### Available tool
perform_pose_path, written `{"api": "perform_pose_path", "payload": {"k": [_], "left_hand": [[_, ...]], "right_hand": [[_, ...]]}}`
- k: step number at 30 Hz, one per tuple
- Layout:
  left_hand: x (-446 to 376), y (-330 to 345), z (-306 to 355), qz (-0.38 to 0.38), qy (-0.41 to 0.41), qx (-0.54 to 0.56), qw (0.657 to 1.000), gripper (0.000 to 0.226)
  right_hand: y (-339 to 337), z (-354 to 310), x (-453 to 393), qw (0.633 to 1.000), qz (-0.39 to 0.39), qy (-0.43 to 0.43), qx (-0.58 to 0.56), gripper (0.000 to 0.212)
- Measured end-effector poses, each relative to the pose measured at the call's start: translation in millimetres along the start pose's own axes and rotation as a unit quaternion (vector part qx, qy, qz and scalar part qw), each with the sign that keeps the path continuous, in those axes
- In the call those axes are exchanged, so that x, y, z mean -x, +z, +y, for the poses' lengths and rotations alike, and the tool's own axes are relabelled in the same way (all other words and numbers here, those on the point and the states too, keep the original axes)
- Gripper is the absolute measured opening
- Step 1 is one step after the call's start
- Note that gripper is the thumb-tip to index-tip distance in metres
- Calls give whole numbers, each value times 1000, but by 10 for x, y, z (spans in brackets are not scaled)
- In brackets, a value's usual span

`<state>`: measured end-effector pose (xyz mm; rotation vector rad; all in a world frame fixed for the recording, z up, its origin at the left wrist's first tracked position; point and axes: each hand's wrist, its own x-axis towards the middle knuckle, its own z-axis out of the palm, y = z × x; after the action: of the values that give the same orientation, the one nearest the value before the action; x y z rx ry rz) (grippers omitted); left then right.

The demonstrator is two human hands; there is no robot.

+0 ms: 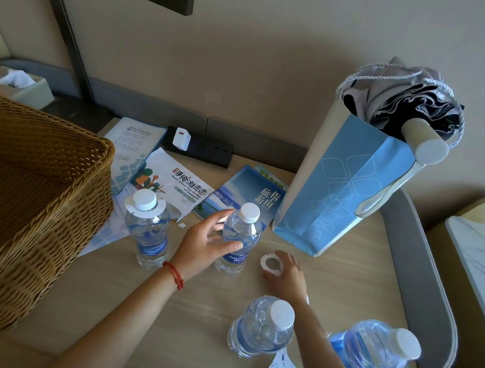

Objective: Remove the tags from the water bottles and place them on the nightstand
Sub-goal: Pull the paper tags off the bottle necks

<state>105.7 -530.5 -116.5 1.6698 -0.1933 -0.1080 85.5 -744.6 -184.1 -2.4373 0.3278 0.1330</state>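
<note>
Bare forearms w/ no sleeves; red string bracelet [175, 274] on left wrist.

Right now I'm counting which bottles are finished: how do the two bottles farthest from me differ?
The far left bottle has a white paper collar round its neck under the cap; the bottle beside it has a bare neck. No hand touches the left one; the left hand grips the other. A loose white ring lies by the gripped bottle, under the right hand. Both stand upright, capped white, with blue labels.
</note>
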Motion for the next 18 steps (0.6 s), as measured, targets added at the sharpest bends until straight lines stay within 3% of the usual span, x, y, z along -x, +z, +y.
{"api": "perform_pose_path", "payload": {"k": [10,18], "left_hand": [[57,13,3,3,-1,-38,999,62],[288,74,178,80,54,-207,974,53]], "right_hand": [[-22,-44,-11,996,-14,-26,85,58],[-390,-379,100,988,57,-131,63,44]]}}
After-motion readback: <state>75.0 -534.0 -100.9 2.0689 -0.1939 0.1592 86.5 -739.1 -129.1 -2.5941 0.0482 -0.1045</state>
